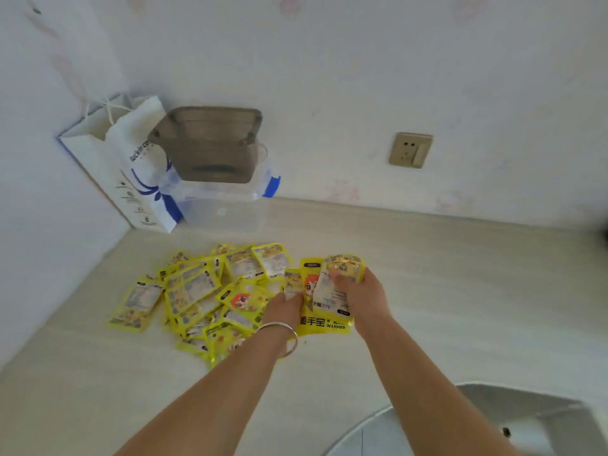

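1. Step in hand: gathering yellow hand-warmer packets from the table (pixel 460 274) into a bundle. Judged early, as most packets lie ungathered.
2. Right hand (pixel 360 292): fingers and thumb curled round the held packets (pixel 345 266), a fanned bundle raised just above the large pouch (pixel 320 322).
3. Left hand (pixel 284 307): fingers bent onto a small packet (pixel 292 283) at the pile's right fringe, beside the bundle. Fingertips mostly hidden behind the hand's back.
4. Loose pile (pixel 197 291): many overlapping packets, flat on the table, left of both hands.
5. Next move, judged: pass the small packet into the bundle, then reach left for more. It calls for a firm right-hand clamp, since the glossy packets may slide apart.
6. Likely destination: clear box (pixel 227 212) behind the pile, against the wall, with its brown lid (pixel 214 143) propped up. A paper bag (pixel 108 166) stands to its left.
7. Edges: the curved table edge (pixel 411 399) lies near the right forearm. Walls close off the far and left sides.
8. Open room: bare table to the right of the hands and in front of the pile.
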